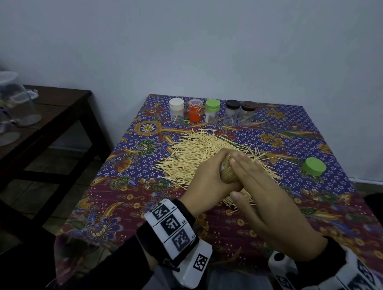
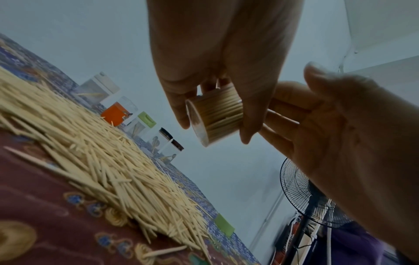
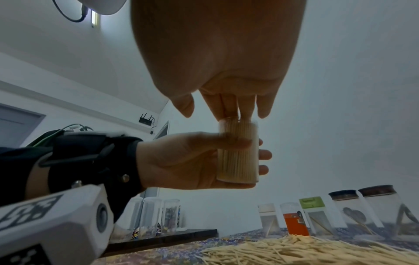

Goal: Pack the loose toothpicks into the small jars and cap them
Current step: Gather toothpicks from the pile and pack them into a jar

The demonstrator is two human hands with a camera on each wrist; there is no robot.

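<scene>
Five capped jars [image 1: 211,112] line the back, one packed jar [image 3: 238,150] sits in hand, one loose green cap [image 1: 314,166], one toothpick pile [image 1: 199,154].

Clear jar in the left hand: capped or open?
Open. The clear plastic jar packed with toothpicks has no cap; right hand fingertips press its mouth.

- No words or numbers could be read anywhere.
- The white wrist bands [image 1: 172,226] had black-and-white square code marks, not letters.
- Tiny marks beside those squares were too small to read.
- The jars [image 1: 210,112] showed no label that could be read.
</scene>
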